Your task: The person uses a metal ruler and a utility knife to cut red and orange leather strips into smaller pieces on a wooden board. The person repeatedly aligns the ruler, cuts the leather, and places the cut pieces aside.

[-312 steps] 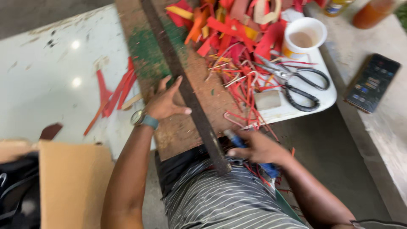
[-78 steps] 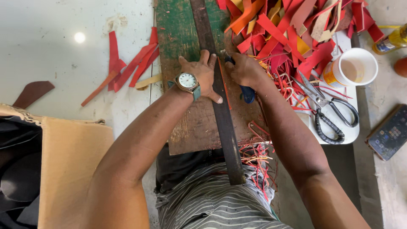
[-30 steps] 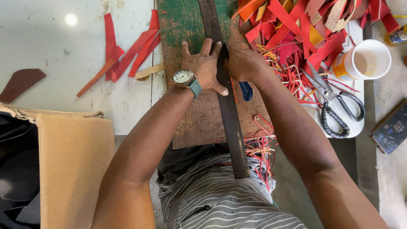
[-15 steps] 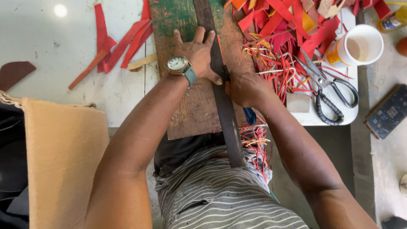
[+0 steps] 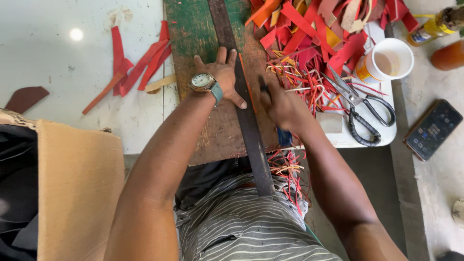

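right hand [image 5: 282,104] clenched around a blue-handled cutting tool [image 5: 283,137], blade end hidden by the fist, blue handle end showing below the hand; tool held just beside the right edge of a long dark metal straightedge [image 5: 246,116]. left hand [image 5: 221,77] flat and unclenched, fingers spread, palm down on a worn wooden cutting board [image 5: 220,135], thumb edge pressing against the left side of the straightedge; wristwatch [image 5: 203,81] with pale dial on that wrist. straightedge runs lengthwise down the board, between the two hands, its near end overhanging the board toward the striped shirt [image 5: 241,227]. thin red and tan leather trimmings [image 5: 290,169] lie just right of the straightedge and hang off the board's near edge. further right: heap of red and orange leather offcuts [image 5: 314,29], black-handled scissors [image 5: 360,108], white cup [image 5: 386,60], dark phone [image 5: 432,128]. left of the board: loose red strips [image 5: 140,63] on the pale tabletop [image 5: 58,63]; cardboard box [image 5: 77,188] nearest the body.
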Demonstrator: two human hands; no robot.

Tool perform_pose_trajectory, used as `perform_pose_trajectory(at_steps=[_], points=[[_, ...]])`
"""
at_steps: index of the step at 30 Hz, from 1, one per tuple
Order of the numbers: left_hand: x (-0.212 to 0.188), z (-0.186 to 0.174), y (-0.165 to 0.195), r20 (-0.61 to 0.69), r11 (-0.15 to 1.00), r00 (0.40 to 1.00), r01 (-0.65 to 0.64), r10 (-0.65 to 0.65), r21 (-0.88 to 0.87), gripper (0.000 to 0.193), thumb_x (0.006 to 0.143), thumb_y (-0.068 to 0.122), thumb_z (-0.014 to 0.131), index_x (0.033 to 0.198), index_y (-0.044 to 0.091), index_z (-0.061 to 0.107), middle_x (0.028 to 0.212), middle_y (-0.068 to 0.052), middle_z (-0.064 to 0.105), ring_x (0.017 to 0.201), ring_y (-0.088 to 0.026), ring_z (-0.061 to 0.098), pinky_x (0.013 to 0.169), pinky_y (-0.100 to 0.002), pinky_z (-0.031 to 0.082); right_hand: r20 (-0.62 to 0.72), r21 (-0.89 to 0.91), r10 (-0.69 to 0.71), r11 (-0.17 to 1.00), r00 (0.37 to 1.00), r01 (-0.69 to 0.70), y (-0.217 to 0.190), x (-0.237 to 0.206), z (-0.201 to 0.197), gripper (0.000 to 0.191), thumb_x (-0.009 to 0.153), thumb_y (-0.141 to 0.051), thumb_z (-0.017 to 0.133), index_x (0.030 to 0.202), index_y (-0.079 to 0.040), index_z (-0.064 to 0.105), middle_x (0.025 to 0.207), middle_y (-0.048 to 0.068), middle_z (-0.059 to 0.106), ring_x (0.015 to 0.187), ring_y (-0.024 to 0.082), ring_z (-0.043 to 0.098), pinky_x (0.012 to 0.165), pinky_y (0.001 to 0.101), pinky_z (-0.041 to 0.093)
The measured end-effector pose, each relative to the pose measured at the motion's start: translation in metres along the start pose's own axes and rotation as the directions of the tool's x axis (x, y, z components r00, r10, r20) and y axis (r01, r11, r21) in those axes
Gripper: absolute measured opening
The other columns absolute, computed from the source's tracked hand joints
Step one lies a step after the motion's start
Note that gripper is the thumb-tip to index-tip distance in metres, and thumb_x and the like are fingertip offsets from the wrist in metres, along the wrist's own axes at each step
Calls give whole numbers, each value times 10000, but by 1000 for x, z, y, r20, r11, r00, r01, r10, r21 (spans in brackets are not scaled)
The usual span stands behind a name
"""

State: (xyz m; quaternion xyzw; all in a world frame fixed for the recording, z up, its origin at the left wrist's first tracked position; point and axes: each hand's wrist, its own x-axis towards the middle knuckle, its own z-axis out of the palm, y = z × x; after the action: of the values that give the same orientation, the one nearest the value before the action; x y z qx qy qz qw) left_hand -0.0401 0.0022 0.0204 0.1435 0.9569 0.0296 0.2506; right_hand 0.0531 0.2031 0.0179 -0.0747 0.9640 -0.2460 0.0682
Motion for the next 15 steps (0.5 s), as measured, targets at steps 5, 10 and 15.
perform_pose_trajectory(at_steps=[5,10,15], points=[[-7,-3,-3,-47,999,999,-20,17,-49,1609,412,726,933,1636,96,100,1653,-97,209,1396,-358,478,1195,-692,168,-77,-106,-172,981,982,163,9,108,21,345,968,-317,584,1122,-15,646,808,314,671,827,473,696,755,559,535],[-11,-1,-5,-102,996,994,-56,49,-64,1594,403,747,930,1608,79,127,1632,-122,225,1400,-319,463,1192,-677,152,75,-163,-61,984,995,73,5,138,26,384,982,-328,540,1136,10,638,980,310,690,951,481,672,850,562,505],[-12,1,-7,-120,994,990,-83,74,-72,1576,409,744,925,1606,67,155,1633,-139,232,1422,-319,427,1195,-667,165,181,-213,39,977,983,1,-11,136,16,403,986,-348,531,1118,16,643,1082,294,689,1048,470,657,907,544,496]])
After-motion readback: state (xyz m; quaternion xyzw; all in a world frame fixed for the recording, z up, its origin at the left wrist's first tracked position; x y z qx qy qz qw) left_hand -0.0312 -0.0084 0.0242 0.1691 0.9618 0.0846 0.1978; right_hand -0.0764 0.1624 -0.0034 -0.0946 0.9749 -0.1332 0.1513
